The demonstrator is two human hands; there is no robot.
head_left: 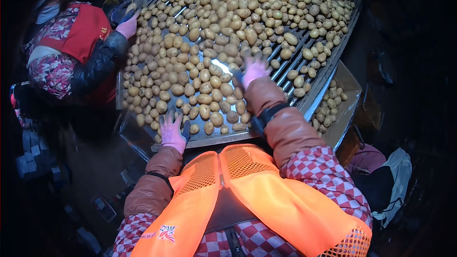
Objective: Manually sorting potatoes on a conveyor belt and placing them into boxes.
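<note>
Many tan potatoes [204,100] cover a metal sorting table [233,137] in front of me. My left hand [173,131], in a pink glove with dark fingertips, lies at the table's near edge. Its fingers are spread against the nearest potatoes and grip none of them. Farther in and to the right, my right hand [254,69], gloved alike, reaches over the potatoes beside the metal rollers [283,69]. Its fingers are stretched apart, slightly blurred, with nothing seen in them. The potatoes under its palm are hidden.
Across the left edge stands a co-worker in a red apron [88,33], whose gloved hand [127,26] is at the potatoes. Beyond the table's right rim, a chute [350,85] holds more potatoes [331,104]. A pale bag [397,176] hangs at the lower right.
</note>
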